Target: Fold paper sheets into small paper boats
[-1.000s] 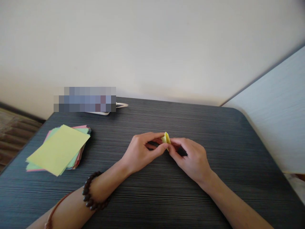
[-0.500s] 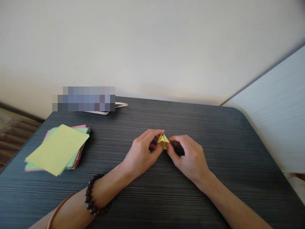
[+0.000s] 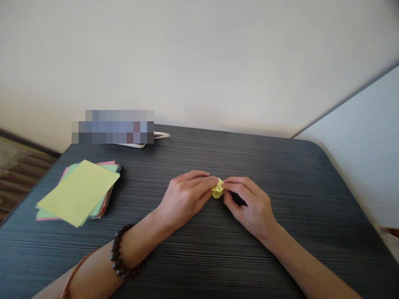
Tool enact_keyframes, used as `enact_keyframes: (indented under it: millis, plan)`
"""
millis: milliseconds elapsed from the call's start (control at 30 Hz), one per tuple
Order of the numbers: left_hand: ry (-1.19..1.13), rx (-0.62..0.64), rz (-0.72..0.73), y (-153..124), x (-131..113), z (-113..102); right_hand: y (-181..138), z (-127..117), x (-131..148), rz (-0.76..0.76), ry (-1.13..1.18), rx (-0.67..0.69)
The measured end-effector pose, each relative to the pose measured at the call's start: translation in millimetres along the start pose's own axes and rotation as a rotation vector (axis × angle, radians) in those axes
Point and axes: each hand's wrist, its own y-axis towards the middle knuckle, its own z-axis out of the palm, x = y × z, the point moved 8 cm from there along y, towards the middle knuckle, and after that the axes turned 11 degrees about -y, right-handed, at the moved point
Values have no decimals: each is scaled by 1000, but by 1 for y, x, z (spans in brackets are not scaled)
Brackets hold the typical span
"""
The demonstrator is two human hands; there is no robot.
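A small piece of folded yellow paper (image 3: 217, 189) is between my two hands, low over the middle of the dark table (image 3: 199, 265). My left hand (image 3: 185, 195) grips its left side, fingers pressed together, partly covering it. On the other side, my right hand (image 3: 251, 203) pinches the paper's right edge between thumb and fingers. Pleats show on its upper part, with a rounded flap below. Around my left wrist is a dark beaded bracelet (image 3: 116, 255).
To the left lies a stack of coloured paper sheets (image 3: 79, 191), a yellow one on top. Behind it, near the wall, sits a blurred-out object (image 3: 115, 128) with a white strap (image 3: 162, 135). A pale panel (image 3: 364, 145) borders the table's right side.
The folded paper has turned from a peaked, pointed shape to a flatter, rounder look. My left fingers have come down over it, and my right fingers have closed in on its edge.
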Motion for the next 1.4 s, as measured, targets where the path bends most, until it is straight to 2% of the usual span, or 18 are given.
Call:
enact_keyframes:
  millis: [133,300,600,833,1033,1233,1400]
  plan:
    - [36,129,85,-1,-2,5,-4,5,-6,6,-44,48]
    - [17,151,80,0,-4,3,-7,5,-4,-75,-7,85]
    - [-47,157,189,-1,-10,-1,-13,4,-4,-146,-77,108]
    - [-155,172,92,-1,-1,3,-11,3,-10,-67,-109,75]
    - [-281,98,-81,3,7,5,-3,4,-9,-14,-21,83]
    - [-234,83,-213,1,14,9,1,14,-11,59,-30,157]
    - [-248,66,-206,0,10,9,3,19,-17,158,14,244]
